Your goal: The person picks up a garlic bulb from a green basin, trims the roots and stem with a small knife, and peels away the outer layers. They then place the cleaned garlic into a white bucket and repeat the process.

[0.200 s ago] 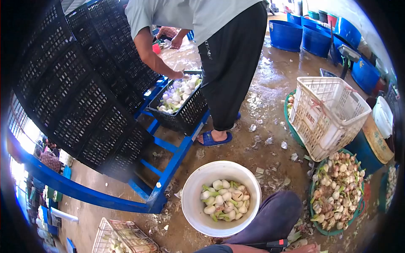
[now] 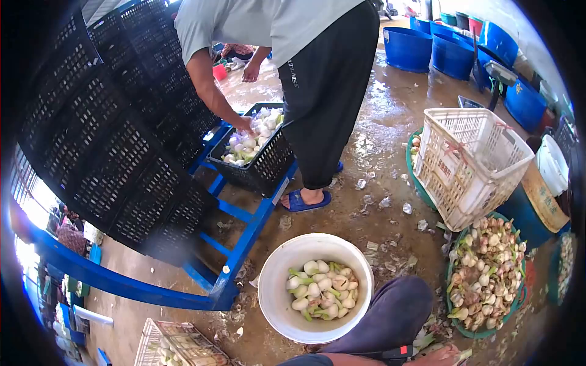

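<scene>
At the bottom edge my left hand shows only in part, with a dark band carrying a red mark at its wrist. Its fingers are curled, and a pale garlic piece lies at the fingertips; what they grip is mostly cut off. My right hand is out of the picture. Beside my bent knee stands a white bucket, part filled with trimmed garlic bulbs. Right of the knee, untrimmed garlic heaps in a green basket.
A person in a grey shirt bends over a black crate of garlic on a blue frame. Tall black crates lean left. A white crate, blue tubs and another crate stand around. Peelings litter the wet floor.
The other person's hand has moved down onto the garlic in the black crate. The view has shifted slightly, and my left hand shows a little more.
</scene>
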{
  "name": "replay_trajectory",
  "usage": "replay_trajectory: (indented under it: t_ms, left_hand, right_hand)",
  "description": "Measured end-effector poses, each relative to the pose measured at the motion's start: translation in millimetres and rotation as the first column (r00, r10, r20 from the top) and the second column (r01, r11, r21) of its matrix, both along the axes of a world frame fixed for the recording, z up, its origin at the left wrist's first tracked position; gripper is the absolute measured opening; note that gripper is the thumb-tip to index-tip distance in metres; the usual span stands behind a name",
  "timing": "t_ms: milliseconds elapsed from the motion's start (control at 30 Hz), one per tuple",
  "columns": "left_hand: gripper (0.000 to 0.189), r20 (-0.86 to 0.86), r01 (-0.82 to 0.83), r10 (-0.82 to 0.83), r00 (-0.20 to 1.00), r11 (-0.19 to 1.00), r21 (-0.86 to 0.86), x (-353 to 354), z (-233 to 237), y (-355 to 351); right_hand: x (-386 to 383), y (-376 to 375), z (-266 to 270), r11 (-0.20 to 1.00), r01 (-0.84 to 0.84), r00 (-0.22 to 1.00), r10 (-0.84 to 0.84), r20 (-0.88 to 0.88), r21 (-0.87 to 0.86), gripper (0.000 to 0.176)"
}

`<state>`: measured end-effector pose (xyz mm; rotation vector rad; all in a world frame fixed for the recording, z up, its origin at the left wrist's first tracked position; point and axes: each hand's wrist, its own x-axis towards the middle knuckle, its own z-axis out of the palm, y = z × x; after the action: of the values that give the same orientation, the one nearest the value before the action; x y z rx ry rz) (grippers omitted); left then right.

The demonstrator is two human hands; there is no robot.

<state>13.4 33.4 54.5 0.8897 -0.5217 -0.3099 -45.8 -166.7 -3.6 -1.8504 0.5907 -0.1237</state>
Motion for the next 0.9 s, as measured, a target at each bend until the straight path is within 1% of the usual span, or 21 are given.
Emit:
replay_trajectory:
  t_ms: [33,67,100,133,167,200,267,300,333,367,400,433,467,567,633,667,700,733,767,800,900]
  left_hand:
    - [0.046,0.145,-0.195,0.196,0.970,0.981,-0.025,6,-7,-10]
    - [0.043,0.278,-0.375,0.383,0.881,0.923,-0.084,6,-13,-19]
    - [0.038,0.070,-0.333,0.335,0.940,0.942,-0.038,-2,-18,-25]
    - [0.033,-0.145,-0.279,0.276,0.950,0.960,-0.001,-13,-21,-31]
    - [0.029,-0.352,-0.215,0.210,0.912,0.976,0.025,-20,-25,-36]
    - [0.027,-0.391,-0.145,0.141,0.910,0.989,0.018,-20,-26,-35]
    - [0.024,-0.469,-0.002,0.002,0.883,1.000,0.000,-20,-31,-32]
    - [0.025,-0.423,0.054,-0.050,0.905,0.999,-0.004,-20,-37,-33]
    - [0.027,-0.374,0.110,-0.104,0.921,0.994,-0.007,-18,-46,-35]
    - [0.028,-0.325,0.165,-0.158,0.932,0.986,-0.006,-14,-59,-39]
    - [0.030,-0.027,-0.120,0.122,0.992,0.990,0.077,-6,-74,-51]
    - [0.031,-0.124,-0.055,0.066,0.990,0.994,0.090,-14,-89,-58]
    - [0.031,-0.208,-0.009,0.032,0.978,0.994,0.110,-16,-78,-53]
    - [0.034,-0.414,0.097,-0.026,0.910,0.984,0.150,-14,-36,-30]
    - [0.036,-0.528,0.152,-0.022,0.849,0.967,0.205,-8,-10,-22]
    - [0.036,-0.580,0.140,0.048,0.813,0.951,0.275,-10,-10,-25]
    - [0.039,-0.587,0.125,0.065,0.807,0.953,0.276,-15,-34,-39]
    - [0.042,-0.594,0.110,0.081,0.800,0.954,0.278,-23,-76,-64]
    - [0.045,-0.600,0.094,0.098,0.794,0.955,0.281,-27,-101,-81]
    - [0.046,-0.607,0.062,0.125,0.784,0.959,0.278,-27,-105,-85]
    - [0.041,-0.653,0.145,0.038,0.756,0.964,0.225,-18,-71,-57]
  right_hand:
    - [1,5,6,1.000,0.016,0.999,-0.016,-0.032,0.010,0.020]
    - [2,4,12,0.999,0.033,0.997,-0.032,-0.064,0.015,0.020]
    - [2,5,21,0.999,0.052,0.994,-0.050,-0.095,0.017,0.020]
    - [1,11,36,0.994,0.090,0.991,-0.083,-0.102,0.066,0.020]
    - [1,20,52,0.984,0.130,0.987,-0.117,-0.108,0.119,0.021]
    - [3,27,62,0.970,0.170,0.982,-0.151,-0.114,0.172,0.021]
    - [5,35,68,0.974,0.126,0.991,-0.115,-0.069,0.190,0.022]
    - [4,36,70,0.975,0.106,0.994,-0.098,-0.047,0.197,0.023]
    - [4,36,70,0.979,-0.005,0.999,0.012,-0.033,0.204,0.023]
    - [3,36,66,0.977,0.004,0.999,0.004,-0.039,0.213,0.022]
    - [2,37,61,0.975,0.012,0.999,-0.002,-0.046,0.223,0.021]
    - [0,37,58,0.972,0.019,0.998,-0.006,-0.055,0.233,0.021]
    - [-1,38,59,0.964,0.020,0.996,0.003,-0.086,0.265,0.019]
    - [-4,38,53,0.962,0.040,0.998,-0.027,-0.052,0.271,0.019]
    - [-4,40,51,0.976,0.065,0.997,-0.055,-0.056,0.208,0.022]
    - [-5,40,52,0.982,0.079,0.996,-0.071,-0.056,0.173,0.024]
    - [-4,42,53,0.995,0.075,0.995,-0.070,-0.068,0.071,0.026]
    - [-3,44,55,0.997,0.067,0.994,-0.069,-0.080,-0.033,0.027]
    - [-3,44,56,0.989,0.056,0.993,-0.069,-0.091,-0.135,0.029]
    - [-3,43,54,0.988,0.058,0.987,-0.079,-0.142,-0.143,0.030]
    - [2,49,56,0.971,0.079,0.979,-0.118,-0.166,-0.225,0.027]
